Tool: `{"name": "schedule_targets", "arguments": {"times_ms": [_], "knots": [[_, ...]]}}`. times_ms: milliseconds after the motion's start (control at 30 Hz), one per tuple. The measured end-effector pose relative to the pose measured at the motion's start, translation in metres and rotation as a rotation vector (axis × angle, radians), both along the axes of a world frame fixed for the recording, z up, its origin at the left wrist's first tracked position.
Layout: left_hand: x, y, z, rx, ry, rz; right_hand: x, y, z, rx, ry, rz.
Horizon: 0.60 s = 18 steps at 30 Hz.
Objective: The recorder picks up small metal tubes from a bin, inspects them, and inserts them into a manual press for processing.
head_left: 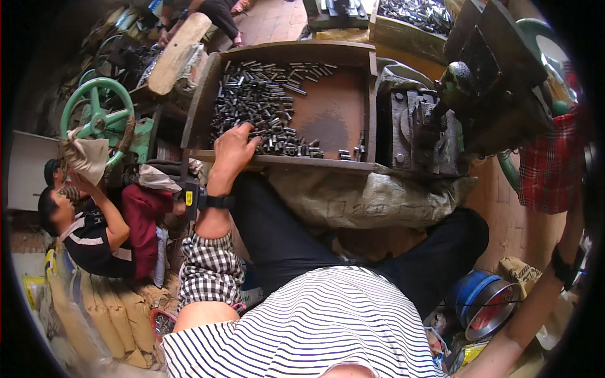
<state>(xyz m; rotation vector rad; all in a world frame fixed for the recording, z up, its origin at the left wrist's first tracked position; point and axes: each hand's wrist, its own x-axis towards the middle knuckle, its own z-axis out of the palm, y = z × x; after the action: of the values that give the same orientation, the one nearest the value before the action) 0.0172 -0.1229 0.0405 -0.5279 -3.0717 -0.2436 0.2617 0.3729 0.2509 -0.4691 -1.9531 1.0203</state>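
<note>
My left hand [236,148] reaches over the near edge of a wooden tray [343,94], its fingers bent down among many small metal pins [252,101]. The fingers look closed at the pile, and what they hold is too small to make out. Most pins lie heaped on the tray's left side, with a few in its near right corner. My right arm stretches up the right side to a red plaid cloth [549,164] hanging by a green wheel. Only the part of my right hand [573,228] just past the wristband shows; its fingers are hidden.
A dark, greasy metal press [428,129] stands right of the tray. A sack [372,195] lies under the tray's near edge. On the left are a green handwheel [97,116] and a seated person [94,233]. A blue round tin [482,299] sits at lower right.
</note>
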Motion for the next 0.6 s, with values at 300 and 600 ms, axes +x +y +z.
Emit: {"name": "schedule_targets", "arguments": {"times_ms": [300,600], "knots": [[-0.016,-0.002,-0.017,-0.149,-0.061,-0.021,0.017,0.079,-0.027,0.211,-0.186,-0.25],[-0.021,0.016,-0.03,-0.131,-0.161,-0.099,0.01,0.058,-0.008,0.345,-0.327,-0.418]]}}
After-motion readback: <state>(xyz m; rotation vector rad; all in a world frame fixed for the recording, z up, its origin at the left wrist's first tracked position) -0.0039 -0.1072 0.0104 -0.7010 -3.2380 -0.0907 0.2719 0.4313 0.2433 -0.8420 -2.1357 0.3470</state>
